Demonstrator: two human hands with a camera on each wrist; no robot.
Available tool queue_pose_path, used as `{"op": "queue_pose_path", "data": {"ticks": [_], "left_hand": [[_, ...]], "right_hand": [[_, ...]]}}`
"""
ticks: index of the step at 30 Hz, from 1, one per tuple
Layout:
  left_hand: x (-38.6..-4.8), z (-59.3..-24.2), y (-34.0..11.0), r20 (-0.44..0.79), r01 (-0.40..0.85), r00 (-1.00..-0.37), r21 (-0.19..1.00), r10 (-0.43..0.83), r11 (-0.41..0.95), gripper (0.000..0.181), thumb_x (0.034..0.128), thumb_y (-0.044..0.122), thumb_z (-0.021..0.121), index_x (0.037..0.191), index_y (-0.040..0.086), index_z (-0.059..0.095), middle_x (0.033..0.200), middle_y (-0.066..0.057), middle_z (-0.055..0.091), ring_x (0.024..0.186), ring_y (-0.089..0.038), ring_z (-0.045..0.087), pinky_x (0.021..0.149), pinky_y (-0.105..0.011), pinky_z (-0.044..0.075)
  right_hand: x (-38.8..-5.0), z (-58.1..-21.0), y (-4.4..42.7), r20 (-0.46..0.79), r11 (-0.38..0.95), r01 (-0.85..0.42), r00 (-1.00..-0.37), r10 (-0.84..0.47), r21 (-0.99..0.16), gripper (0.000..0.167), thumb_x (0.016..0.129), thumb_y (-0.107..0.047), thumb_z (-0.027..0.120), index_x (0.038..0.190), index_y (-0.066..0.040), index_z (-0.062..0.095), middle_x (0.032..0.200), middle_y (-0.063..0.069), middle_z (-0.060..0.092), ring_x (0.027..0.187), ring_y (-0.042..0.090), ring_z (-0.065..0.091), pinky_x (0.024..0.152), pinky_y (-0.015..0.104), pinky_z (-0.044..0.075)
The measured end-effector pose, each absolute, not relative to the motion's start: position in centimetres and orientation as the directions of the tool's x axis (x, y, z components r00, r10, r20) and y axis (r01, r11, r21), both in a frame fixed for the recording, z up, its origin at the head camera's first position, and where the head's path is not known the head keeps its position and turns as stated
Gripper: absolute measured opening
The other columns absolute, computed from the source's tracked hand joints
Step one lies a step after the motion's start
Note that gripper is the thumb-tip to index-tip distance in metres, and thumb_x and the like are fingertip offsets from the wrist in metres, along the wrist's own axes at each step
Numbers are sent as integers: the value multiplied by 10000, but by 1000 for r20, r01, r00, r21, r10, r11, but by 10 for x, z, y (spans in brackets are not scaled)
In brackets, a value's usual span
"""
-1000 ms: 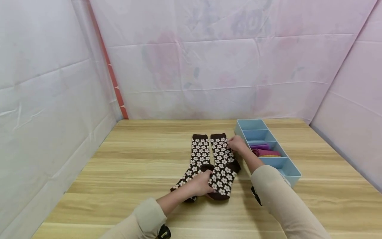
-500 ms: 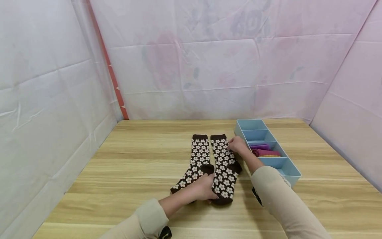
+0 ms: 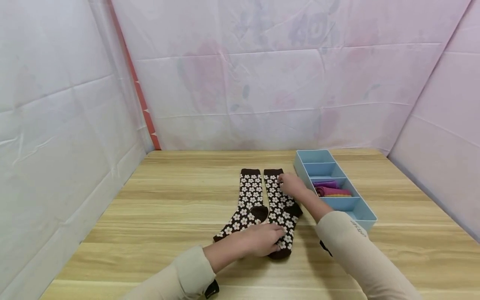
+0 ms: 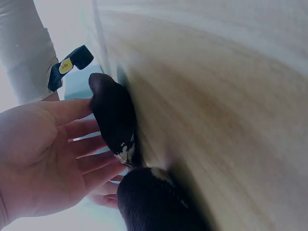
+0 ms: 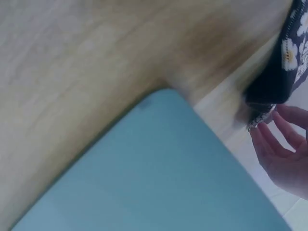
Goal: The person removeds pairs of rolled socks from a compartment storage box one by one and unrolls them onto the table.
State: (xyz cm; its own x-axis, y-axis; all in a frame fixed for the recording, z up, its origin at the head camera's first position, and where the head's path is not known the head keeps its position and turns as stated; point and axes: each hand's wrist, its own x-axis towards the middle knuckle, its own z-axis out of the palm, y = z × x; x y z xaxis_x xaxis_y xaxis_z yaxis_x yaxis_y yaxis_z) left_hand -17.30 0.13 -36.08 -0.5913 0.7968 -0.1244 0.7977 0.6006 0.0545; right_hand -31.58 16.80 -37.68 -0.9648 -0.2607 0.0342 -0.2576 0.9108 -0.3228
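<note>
Two dark brown socks with white flowers lie flat side by side: the left sock [image 3: 250, 191] and the right sock [image 3: 273, 193], cuffs pointing away. Across the foot of the right sock lies my left hand [image 3: 262, 240], its fingers spread and lightly bent. In the left wrist view those fingers are nearly straight against the dark toe [image 4: 115, 115], and nothing is pinched. My right hand [image 3: 293, 186] is at the upper leg of the right sock, fingertips at the fabric near the cuff. The right wrist view shows its fingers [image 5: 284, 137] loosely bent beside the sock's heel.
A light blue divided box [image 3: 346, 204] stands to the right of the socks, close to my right forearm. One compartment holds rolled purple and magenta fabric [image 3: 333, 191]. White sheets [image 3: 240, 91] hang behind the wooden table [image 3: 168, 200] and at both sides.
My left hand has let go of the right sock's foot and shifted right over it. The foot has turned slightly to the right. My right hand has moved left onto the sock's leg.
</note>
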Motion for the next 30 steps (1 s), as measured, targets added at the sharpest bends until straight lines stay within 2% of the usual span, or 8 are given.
{"op": "queue_pose_path", "data": {"ticks": [6,13,20,26,30], "left_hand": [[-172,-363,2,-143,837,-543,-13,828,547,295,911,262,577,1180,143,602,1215,33,537,1107,-69,491,906,-177,368],[-181,-360,0,-127,835,-520,131,845,534,283,931,197,546,1197,113,599,1195,23,566,1106,-66,498,913,-177,361],[-204,-340,12,-148,764,-583,232,799,601,331,937,207,545,1240,73,557,1204,-20,560,1102,-102,505,893,-203,391],[-228,-325,37,-78,750,-640,155,765,643,398,932,275,550,1278,80,523,1227,-26,548,1102,-119,508,898,-213,389],[-238,-319,58,-18,734,-675,91,738,673,420,934,317,536,1293,100,510,1251,-17,531,1117,-121,500,902,-221,392]], "right_hand": [[-314,-382,169,53,909,-280,-959,-277,-309,249,774,43,567,1015,55,628,1021,215,570,915,338,550,734,424,455],[-308,-371,173,60,876,-325,-943,-326,-356,266,793,37,590,1054,87,598,1066,254,567,952,365,545,766,436,453],[-279,-326,193,191,828,-442,-897,-400,-345,273,845,-34,619,1093,76,589,1100,260,561,1005,413,521,804,493,434],[-251,-303,232,263,819,-468,-880,-396,-333,298,877,-92,608,1128,66,575,1153,285,514,1053,436,483,832,541,401],[-234,-304,264,276,829,-449,-887,-369,-333,303,868,-115,631,1096,77,580,1097,299,530,1001,444,507,805,555,413]]}}
